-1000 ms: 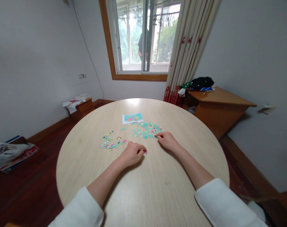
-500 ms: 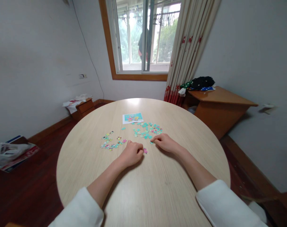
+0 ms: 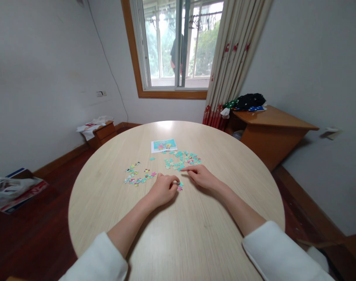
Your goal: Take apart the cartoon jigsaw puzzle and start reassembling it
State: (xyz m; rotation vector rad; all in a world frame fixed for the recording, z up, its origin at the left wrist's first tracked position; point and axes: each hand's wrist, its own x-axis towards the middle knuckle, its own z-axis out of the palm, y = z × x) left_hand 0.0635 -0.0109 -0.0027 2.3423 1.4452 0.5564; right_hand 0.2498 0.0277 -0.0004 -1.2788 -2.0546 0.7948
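Observation:
My left hand rests on the table with its fingers curled and closed. Right at its fingertips lie a pink puzzle piece and a teal puzzle piece; whatever may be pinched between the fingers is hidden. My right hand has its index finger stretched out and the others loosely bent, holding nothing visible. That fingertip reaches the near edge of a pile of mostly teal puzzle pieces. Left of my left hand, several multicoloured pieces lie in a curved group.
A printed cartoon picture lies behind the pieces, and a single teal piece sits in front of it. The round wooden table fills the middle. A brown desk with dark cloth stands at the right, below a curtain.
A teal piece that was by my right fingertips now lies beside the pink one at my left hand. My right index finger has stretched out leftward to the teal pile.

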